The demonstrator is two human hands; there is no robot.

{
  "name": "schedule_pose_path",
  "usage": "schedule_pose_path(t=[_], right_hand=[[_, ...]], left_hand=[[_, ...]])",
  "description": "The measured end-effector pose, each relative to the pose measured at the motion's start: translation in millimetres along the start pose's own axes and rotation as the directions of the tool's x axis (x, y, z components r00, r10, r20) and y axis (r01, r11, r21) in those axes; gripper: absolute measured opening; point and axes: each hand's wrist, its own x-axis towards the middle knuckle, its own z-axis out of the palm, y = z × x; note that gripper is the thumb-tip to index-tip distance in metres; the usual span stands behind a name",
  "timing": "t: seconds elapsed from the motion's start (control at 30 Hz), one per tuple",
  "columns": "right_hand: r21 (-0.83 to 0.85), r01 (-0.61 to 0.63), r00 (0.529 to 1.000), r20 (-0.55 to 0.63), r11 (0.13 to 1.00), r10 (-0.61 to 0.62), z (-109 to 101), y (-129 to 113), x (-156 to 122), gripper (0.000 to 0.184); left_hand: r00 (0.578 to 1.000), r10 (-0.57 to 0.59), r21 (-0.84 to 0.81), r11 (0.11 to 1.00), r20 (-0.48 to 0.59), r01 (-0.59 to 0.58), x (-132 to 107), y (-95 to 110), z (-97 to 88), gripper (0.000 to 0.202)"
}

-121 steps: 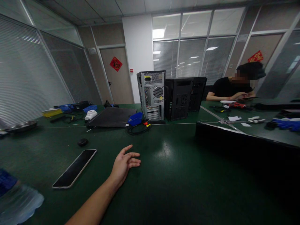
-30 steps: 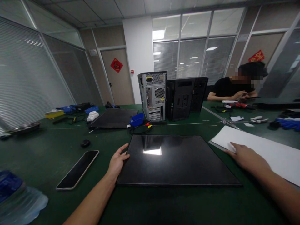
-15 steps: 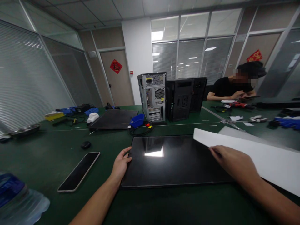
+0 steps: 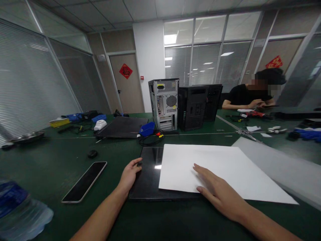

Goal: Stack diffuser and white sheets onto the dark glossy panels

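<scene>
A flat, glossy black screen panel (image 4: pixel 148 182) lies on the green table in front of me. My left hand (image 4: pixel 129 174) grips its left edge with thumb and fingers. Across the panel's middle and right part rests a large white sheet (image 4: pixel 233 164), which also reaches past the panel's right side. My right hand (image 4: pixel 215 189) lies on this sheet with fingers stretched out and thumb apart, holding nothing. Only the panel's left part and a strip along its front edge show. Farther right is a translucent whitish sheet (image 4: pixel 283 167), partly covered by the white one.
A phone (image 4: pixel 85 182), a small black puck-like object (image 4: pixel 92 154) and a water bottle (image 4: pixel 22 211) are on the left. Behind the panel stand computer cases (image 4: pixel 167 103), a blue tray (image 4: pixel 147 128) and cables. A person (image 4: pixel 247 93) sits at the far right, near a red tool (image 4: pixel 258 114).
The white sheet has moved left and come down flat over much of the black panel. My right hand has let go of its edge and opened on it. My left hand stays put.
</scene>
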Motion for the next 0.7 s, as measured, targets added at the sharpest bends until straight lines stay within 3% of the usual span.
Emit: schedule_pose_path(t=[0.13,0.27,0.53,0.7], right_hand=[[-0.049,-0.068,0.997,-0.049,0.997,0.066,-1.5,15.8,-0.7,0.050],[-0.046,-0.132,0.989,0.064,0.990,0.135,-1.0,28.1,-2.7,0.049],[0.119,0.041,0.969,0.239,0.992,-0.069,-6.2,5.5,-2.3,0.061],[0.127,0.063,0.955,0.281,0.990,-0.096,-8.9,-0.4,-3.2,0.068]], left_hand=[[1.000,0.008,0.033,0.999,-0.027,-0.007,0.0,2.5,1.9,0.041],[1.000,0.013,0.054,0.998,-0.024,-0.012,-0.2,2.2,2.9,0.040],[1.000,0.021,0.033,0.999,0.014,-0.021,6.1,-5.5,0.6,0.057],[1.000,0.024,0.029,0.999,-0.002,-0.023,8.1,-6.4,0.7,0.054]])
